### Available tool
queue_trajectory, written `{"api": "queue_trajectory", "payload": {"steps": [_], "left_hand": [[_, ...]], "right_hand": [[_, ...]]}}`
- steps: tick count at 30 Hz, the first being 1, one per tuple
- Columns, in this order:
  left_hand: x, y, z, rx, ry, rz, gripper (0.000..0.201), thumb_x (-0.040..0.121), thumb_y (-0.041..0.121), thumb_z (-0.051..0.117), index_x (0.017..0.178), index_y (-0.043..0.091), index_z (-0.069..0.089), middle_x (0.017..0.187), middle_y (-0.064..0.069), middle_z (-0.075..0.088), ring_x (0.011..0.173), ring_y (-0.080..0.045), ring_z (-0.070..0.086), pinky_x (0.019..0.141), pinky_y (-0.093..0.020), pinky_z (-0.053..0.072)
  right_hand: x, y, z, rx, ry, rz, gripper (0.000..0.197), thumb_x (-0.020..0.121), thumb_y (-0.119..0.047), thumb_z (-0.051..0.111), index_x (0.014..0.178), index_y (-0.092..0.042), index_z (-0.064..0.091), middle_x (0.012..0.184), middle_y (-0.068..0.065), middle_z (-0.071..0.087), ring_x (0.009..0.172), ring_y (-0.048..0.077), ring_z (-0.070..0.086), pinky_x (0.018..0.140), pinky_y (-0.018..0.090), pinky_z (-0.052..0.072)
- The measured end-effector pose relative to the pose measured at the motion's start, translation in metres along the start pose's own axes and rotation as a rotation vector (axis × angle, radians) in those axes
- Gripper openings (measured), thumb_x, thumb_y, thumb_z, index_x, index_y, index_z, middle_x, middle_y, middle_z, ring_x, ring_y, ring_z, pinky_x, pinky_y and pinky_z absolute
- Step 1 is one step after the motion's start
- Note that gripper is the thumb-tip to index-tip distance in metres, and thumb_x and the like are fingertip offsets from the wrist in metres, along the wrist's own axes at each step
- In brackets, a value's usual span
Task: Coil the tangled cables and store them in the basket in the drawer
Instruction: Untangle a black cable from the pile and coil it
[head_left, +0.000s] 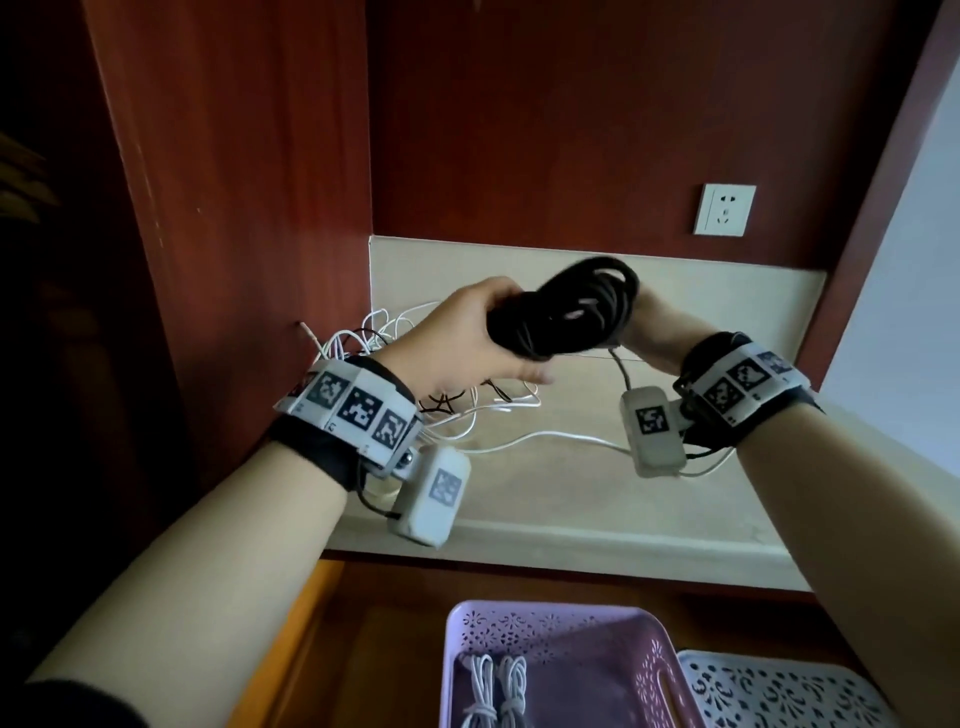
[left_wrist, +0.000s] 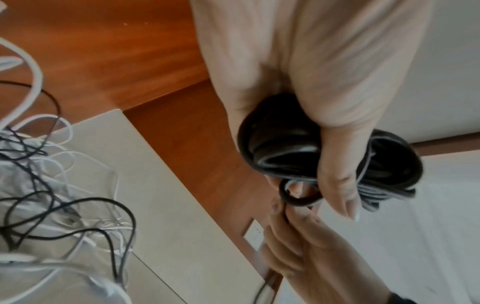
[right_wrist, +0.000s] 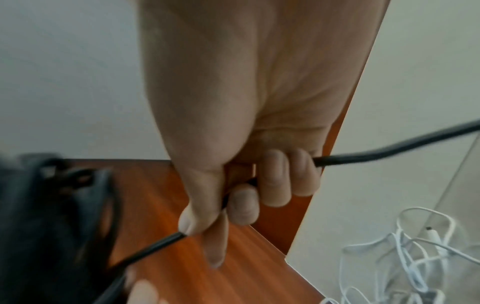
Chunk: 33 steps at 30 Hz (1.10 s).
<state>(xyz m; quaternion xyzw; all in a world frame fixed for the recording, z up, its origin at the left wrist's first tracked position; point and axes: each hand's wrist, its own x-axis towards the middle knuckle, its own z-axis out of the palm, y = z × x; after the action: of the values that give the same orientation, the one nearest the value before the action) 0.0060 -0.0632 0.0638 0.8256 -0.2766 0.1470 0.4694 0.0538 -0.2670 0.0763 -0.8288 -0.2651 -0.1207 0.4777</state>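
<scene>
My left hand (head_left: 470, 338) grips a thick coil of black cable (head_left: 566, 309) above the beige counter; in the left wrist view the coil (left_wrist: 285, 150) sits in my curled fingers. My right hand (head_left: 652, 327) is just behind the coil and pinches its loose black end (right_wrist: 155, 248) between thumb and fingers. A tangle of white and black cables (head_left: 415, 364) lies on the counter at the back left. The pink basket (head_left: 660, 654) sits in the open drawer below, with two tied white cables (head_left: 493, 691) inside.
A white perforated basket (head_left: 779, 696) stands right of the pink one. A wall socket (head_left: 723, 209) is on the red-brown back panel. Wooden cabinet walls close in the counter (head_left: 727, 509) at the left and right.
</scene>
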Motion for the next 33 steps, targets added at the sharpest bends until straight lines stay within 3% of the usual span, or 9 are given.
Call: {"api": "queue_trajectory", "payload": {"steps": [3,5,8,12,15,18,22,29,33], "left_hand": [[0.008,-0.005,-0.006,-0.092,0.116,-0.086,0.066,0.059,0.017,0.09,0.104,0.022,0.041,0.089,0.011,0.059,0.08,-0.002,0.058,0.072,-0.017,0.047],[0.012,-0.01,-0.007,-0.158,0.189,-0.126,0.068,0.061,0.015,0.089,0.108,0.022,0.039,0.093,0.005,0.06,0.077,-0.007,0.061,0.066,-0.021,0.052],[0.018,-0.023,-0.009,-0.177,0.263,-0.19,0.065,0.061,0.01,0.088,0.108,0.018,0.044,0.101,-0.003,0.061,0.062,-0.015,0.063,0.051,-0.025,0.052],[0.024,-0.035,-0.011,0.012,0.297,-0.263,0.064,0.053,0.024,0.09,0.105,0.017,0.054,0.107,-0.004,0.063,0.085,-0.024,0.064,0.068,-0.03,0.048],[0.026,-0.04,-0.009,0.26,0.28,-0.282,0.048,0.066,0.018,0.083,0.107,0.012,0.058,0.099,-0.002,0.06,0.091,-0.022,0.058,0.072,-0.024,0.041],[0.025,-0.041,-0.001,0.578,0.186,-0.241,0.037,0.077,0.017,0.072,0.109,0.008,0.056,0.104,-0.01,0.062,0.096,-0.031,0.06,0.072,-0.03,0.042],[0.028,-0.053,0.008,0.823,0.139,-0.217,0.024,0.082,0.005,0.053,0.106,0.009,0.053,0.104,-0.011,0.061,0.098,-0.036,0.06,0.073,-0.038,0.042],[0.023,-0.056,0.024,1.09,0.135,-0.153,0.026,0.088,-0.002,0.047,0.114,0.0,0.047,0.112,-0.016,0.058,0.106,-0.032,0.057,0.083,-0.041,0.05],[0.016,-0.061,0.012,1.147,0.048,-0.136,0.029,0.088,0.001,0.047,0.117,0.005,0.046,0.118,-0.011,0.056,0.113,-0.029,0.053,0.083,-0.039,0.047]], "right_hand": [[-0.004,0.008,0.021,0.027,-0.123,0.087,0.041,0.097,-0.008,0.049,0.06,-0.018,0.065,0.044,-0.011,0.041,0.041,0.004,0.03,0.043,0.018,0.023],[-0.008,0.007,0.035,0.016,-0.166,0.113,0.037,0.099,-0.023,0.048,0.066,-0.022,0.065,0.045,-0.011,0.037,0.041,0.006,0.028,0.042,0.019,0.022],[-0.009,0.001,0.048,-0.177,-0.118,0.087,0.031,0.098,-0.027,0.047,0.073,-0.024,0.063,0.048,-0.01,0.039,0.044,0.008,0.032,0.044,0.019,0.028],[-0.009,-0.01,0.05,-0.513,-0.143,-0.002,0.027,0.098,-0.024,0.044,0.078,-0.018,0.062,0.058,-0.005,0.045,0.052,0.014,0.04,0.049,0.02,0.031],[-0.012,-0.014,0.053,-0.661,-0.187,-0.011,0.027,0.097,-0.021,0.043,0.08,-0.014,0.063,0.063,-0.008,0.051,0.06,0.014,0.046,0.06,0.029,0.033],[-0.018,-0.021,0.057,-0.844,-0.217,-0.011,0.032,0.097,-0.026,0.039,0.085,-0.007,0.062,0.077,0.004,0.06,0.075,0.024,0.052,0.066,0.033,0.04],[-0.027,-0.034,0.065,-0.937,-0.212,-0.083,0.03,0.095,-0.025,0.043,0.068,-0.013,0.048,0.065,-0.001,0.046,0.073,0.027,0.046,0.061,0.03,0.031],[-0.033,-0.041,0.064,-1.033,-0.211,-0.074,0.03,0.097,-0.027,0.041,0.07,-0.016,0.044,0.073,0.0,0.043,0.074,0.024,0.041,0.064,0.029,0.026],[-0.035,-0.036,0.039,-0.944,-0.16,-0.085,0.027,0.097,-0.034,0.044,0.091,-0.015,0.062,0.081,0.001,0.057,0.081,0.025,0.051,0.066,0.032,0.037]]}}
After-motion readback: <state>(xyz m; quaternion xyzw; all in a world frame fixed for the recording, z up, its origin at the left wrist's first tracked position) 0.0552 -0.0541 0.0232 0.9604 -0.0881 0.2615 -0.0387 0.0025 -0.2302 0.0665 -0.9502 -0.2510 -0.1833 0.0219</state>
